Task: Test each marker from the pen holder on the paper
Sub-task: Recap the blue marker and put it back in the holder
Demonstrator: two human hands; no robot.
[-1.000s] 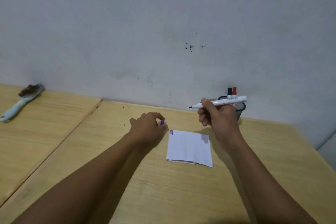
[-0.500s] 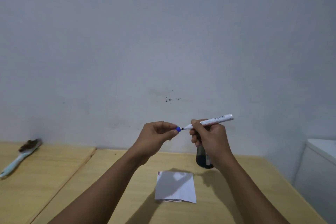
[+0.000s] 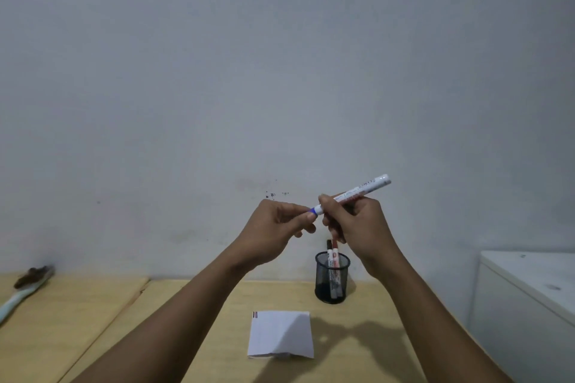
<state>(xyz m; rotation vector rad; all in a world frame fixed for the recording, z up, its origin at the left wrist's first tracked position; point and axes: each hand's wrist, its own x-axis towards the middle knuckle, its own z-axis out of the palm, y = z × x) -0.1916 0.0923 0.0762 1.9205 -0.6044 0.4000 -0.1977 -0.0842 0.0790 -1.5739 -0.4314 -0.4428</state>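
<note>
Marker point(image 3: 351, 194): white barrel, printed label, held in the air above the counter point(image 3: 186, 320), tilted with its tail end up toward 2 o'clock and its blue cap point(image 3: 315, 211) end down toward 8 o'clock.

Right hand point(image 3: 354, 224): closed around the barrel's lower half, thumb and fingers wrapped on it.

Left hand point(image 3: 273, 230): fingertips pinched on the blue cap, which sits on the marker's tip (whether fully seated cannot be told). The two hands almost touch at the cap.

Holder point(image 3: 332, 278): black mesh cup, upright on the counter below the right hand, at 6 o'clock from it. Two markers point(image 3: 333, 270) stand inside, one red-capped, one dark-capped, tops partly hidden behind the right hand.

Paper point(image 3: 281, 334): white sheet, flat on the counter, at 7 o'clock from the holder and near it, not touching. Short red and dark strokes at its far left corner. Near edge slightly lifted.

Counter: pale wood, a seam running along its left part.

Brush point(image 3: 21, 289): pale handle, dark bristles, far left, well apart from the paper.

White cabinet point(image 3: 529, 305): at the right edge.

Wall point(image 3: 280, 71): grey-white, a few dark specks.
</note>
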